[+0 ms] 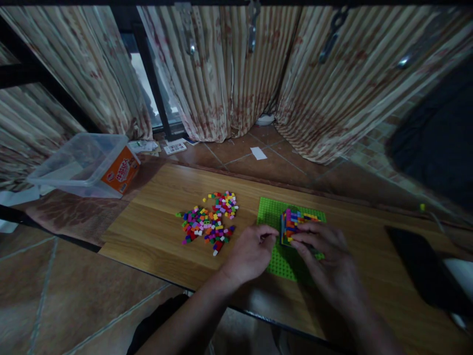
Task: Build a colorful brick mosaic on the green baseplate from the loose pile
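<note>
A green studded baseplate [268, 211] lies on the wooden table, bearing a multicoloured block of stacked toy bricks [290, 219]. My right hand [328, 254] reaches over the block from the right, thumb and fingertips closed around a small yellow brick [290, 239] at its near edge. Whether that brick is joined to the block I cannot tell. Just left of the block, over the baseplate's left part, my left hand [254, 249] is closed with curled fingers. Anything inside them is hidden. Loose toy bricks [207, 219] in many colours are heaped left of my hands.
A clear plastic bin [84, 167] with an orange label stands beyond the table's left end. A dark flat object [424, 261] lies on the right of the wooden table [148, 217]. Striped curtains [221, 74] hang behind, and a white paper [258, 153] lies on the tiled floor.
</note>
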A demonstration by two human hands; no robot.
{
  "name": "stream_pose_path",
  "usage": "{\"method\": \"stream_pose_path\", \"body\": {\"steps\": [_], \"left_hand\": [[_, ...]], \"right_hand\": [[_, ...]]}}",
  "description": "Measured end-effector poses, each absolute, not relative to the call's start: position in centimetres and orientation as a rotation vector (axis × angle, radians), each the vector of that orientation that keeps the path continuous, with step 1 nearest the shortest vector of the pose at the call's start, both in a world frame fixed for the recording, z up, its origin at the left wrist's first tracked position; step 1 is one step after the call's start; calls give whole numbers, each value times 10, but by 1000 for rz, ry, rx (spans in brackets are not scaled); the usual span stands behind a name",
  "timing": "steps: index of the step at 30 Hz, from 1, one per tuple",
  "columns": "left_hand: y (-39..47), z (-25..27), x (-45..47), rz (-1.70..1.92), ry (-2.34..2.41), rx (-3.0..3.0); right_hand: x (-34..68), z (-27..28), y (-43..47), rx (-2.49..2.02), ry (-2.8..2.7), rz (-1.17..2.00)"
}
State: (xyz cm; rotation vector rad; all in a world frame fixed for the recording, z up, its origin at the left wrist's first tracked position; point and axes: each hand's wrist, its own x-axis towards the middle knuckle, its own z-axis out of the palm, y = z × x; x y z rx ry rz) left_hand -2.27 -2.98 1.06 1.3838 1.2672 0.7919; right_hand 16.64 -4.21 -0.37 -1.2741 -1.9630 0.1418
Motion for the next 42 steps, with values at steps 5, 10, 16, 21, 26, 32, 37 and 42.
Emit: {"method": "stream_pose_path", "body": {"steps": [5, 10, 16, 21, 26, 32, 37, 42], "left_hand": [[-38, 13, -18, 749, 1364, 1554], [-47, 10, -9, 670, 1396, 1759], [-55, 8, 2, 548, 1429, 1960], [-59, 3, 6, 526, 1448, 2064], [-61, 1, 8, 483, 1478, 2119], [-61, 0, 12, 457, 1509, 2157], [-61, 2, 15, 407, 1514, 2178], [-61, 2, 16, 391, 1523, 2188]], "right_hand": [[161, -4, -43, -1268, -2046, 31], [154, -4, -46, -1349, -2005, 46], [153, -4, -47, -1447, -1874, 151], [155, -4, -46, -1437, -1841, 214], [154, -2, -46, -1448, -1785, 225], [147, -6, -42, -1531, -1779, -21], [146, -12, -41, -1568, -1806, -41], [147, -18, -41, -1563, -1801, 35]]}}
